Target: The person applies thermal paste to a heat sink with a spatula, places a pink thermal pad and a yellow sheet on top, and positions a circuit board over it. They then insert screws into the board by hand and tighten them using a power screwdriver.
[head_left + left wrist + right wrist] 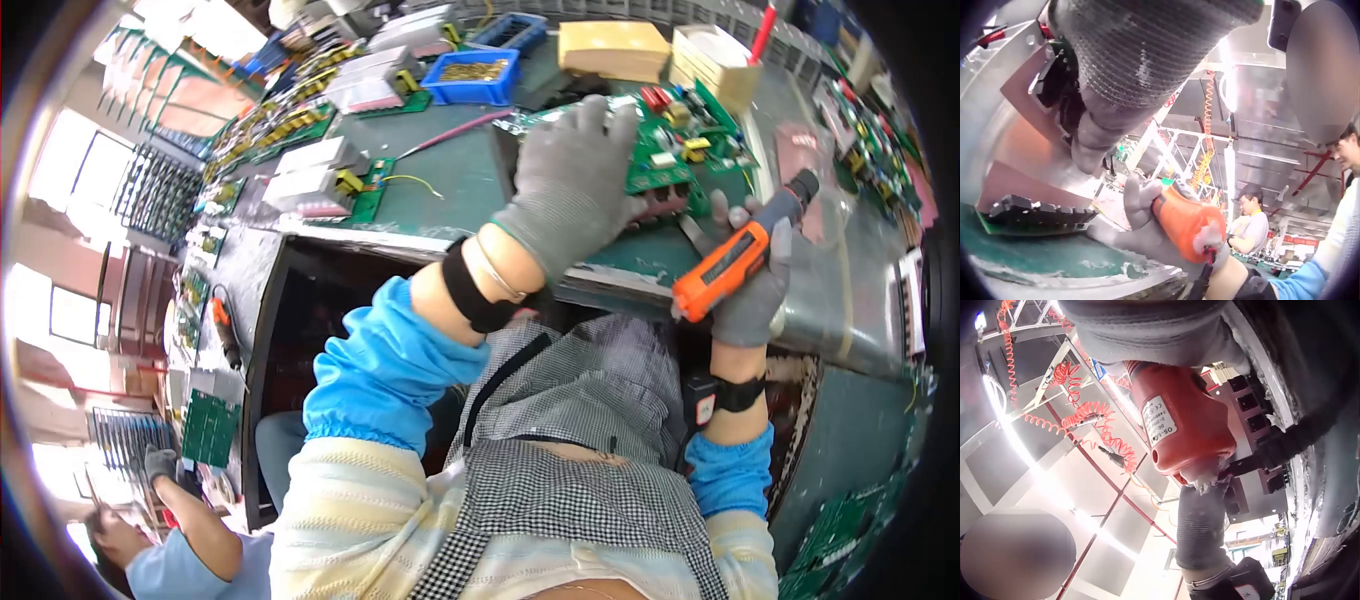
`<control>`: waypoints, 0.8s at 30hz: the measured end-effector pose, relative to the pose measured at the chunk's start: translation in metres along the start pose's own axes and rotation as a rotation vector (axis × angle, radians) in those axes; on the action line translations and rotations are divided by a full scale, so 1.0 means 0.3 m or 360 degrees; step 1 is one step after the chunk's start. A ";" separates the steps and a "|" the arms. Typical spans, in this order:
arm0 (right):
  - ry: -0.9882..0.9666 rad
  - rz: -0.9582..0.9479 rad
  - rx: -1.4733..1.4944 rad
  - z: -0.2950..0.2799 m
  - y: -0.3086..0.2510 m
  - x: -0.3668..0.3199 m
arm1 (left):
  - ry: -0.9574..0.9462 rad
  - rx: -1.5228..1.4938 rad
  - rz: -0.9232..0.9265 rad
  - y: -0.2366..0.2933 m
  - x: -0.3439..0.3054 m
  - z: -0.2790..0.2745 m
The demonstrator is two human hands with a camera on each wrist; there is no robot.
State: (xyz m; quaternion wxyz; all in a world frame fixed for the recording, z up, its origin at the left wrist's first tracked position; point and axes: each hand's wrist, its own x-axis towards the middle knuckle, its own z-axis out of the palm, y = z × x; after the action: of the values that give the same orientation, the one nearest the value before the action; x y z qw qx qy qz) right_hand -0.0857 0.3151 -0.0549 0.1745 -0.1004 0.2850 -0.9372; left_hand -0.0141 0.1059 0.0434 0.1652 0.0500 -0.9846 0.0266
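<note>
My left hand (pixel 575 175), in a grey glove, grips a green circuit board (pixel 665 145) crowded with components, its fingers over the top and thumb at the near edge. Its fingertips are hidden in the head view. In the left wrist view, a metal plate (pixel 1035 147) with black components lies beneath this hand. My right hand (pixel 750 305), also gloved, holds an orange electric screwdriver (pixel 725 270) with its dark nose angled up and to the right. The right wrist view shows the screwdriver's orange rear end (pixel 1188 428) and its cord, close to the plate.
Boards with white blocks (pixel 315 175) line the bench to the left. Behind are a blue bin (pixel 470 78) of small brass-coloured parts and yellow boxes (pixel 612 50). A pink-handled tool (pixel 455 135) lies between. More boards (pixel 870 140) are at right; another person (pixel 190 540) works lower left.
</note>
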 end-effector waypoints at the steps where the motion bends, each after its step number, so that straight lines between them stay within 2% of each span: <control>1: 0.0056 -0.0009 -0.0061 0.009 -0.005 -0.010 | 0.0167 0.0046 0.0046 -0.004 -0.012 0.014; 2: 0.0058 -0.0001 -0.0118 0.007 -0.013 -0.022 | 0.0334 0.0088 0.0096 -0.009 -0.027 0.027; 6: 0.0159 0.0008 -0.0216 -0.018 -0.079 -0.107 | 0.0429 -0.0495 0.0153 -0.128 -0.077 -0.158; 7: -0.0073 0.0028 -0.0056 -0.058 -0.099 -0.108 | 0.0275 -0.0640 -0.0135 -0.196 -0.071 -0.184; 8: -0.0110 0.0003 0.0002 -0.047 -0.119 -0.124 | 0.0113 -0.0782 -0.0420 -0.271 -0.053 -0.208; 10: -0.0049 -0.0015 0.0210 -0.033 -0.132 -0.132 | 0.0108 -0.1362 -0.0416 -0.489 -0.017 -0.150; 12: 0.0041 -0.0070 0.0180 0.008 -0.132 -0.141 | -0.0330 -0.1066 -0.0660 -0.685 0.042 -0.020; 13: 0.0088 -0.0102 0.0168 0.022 -0.129 -0.147 | -0.0508 -0.0981 -0.0563 -0.713 0.051 0.023; 14: -0.0100 -0.0088 0.0187 -0.013 -0.129 -0.150 | -0.0687 -0.0894 -0.0465 -0.731 0.061 0.069; 16: -0.0475 -0.0058 0.0213 -0.102 -0.135 -0.140 | -0.0599 -0.0898 -0.0144 -0.735 0.065 0.188; 19: -0.0737 0.0061 0.0528 -0.104 -0.129 -0.108 | -0.0439 -0.0610 0.0054 -0.705 0.089 0.279; 21: -0.0758 -0.0030 0.0549 -0.072 -0.123 -0.101 | -0.0329 -0.0447 0.0191 -0.698 0.095 0.312; 24: -0.0364 -0.0135 0.0189 -0.007 -0.128 -0.148 | -0.0441 -0.0540 0.0011 -0.699 0.100 0.301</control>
State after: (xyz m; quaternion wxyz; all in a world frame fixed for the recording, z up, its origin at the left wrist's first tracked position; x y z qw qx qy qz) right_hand -0.0560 0.3629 -0.0386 0.1716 -0.2080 0.2028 -0.9414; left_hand -0.0490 -0.1115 -0.0244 0.0342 0.0213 -0.9885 -0.1459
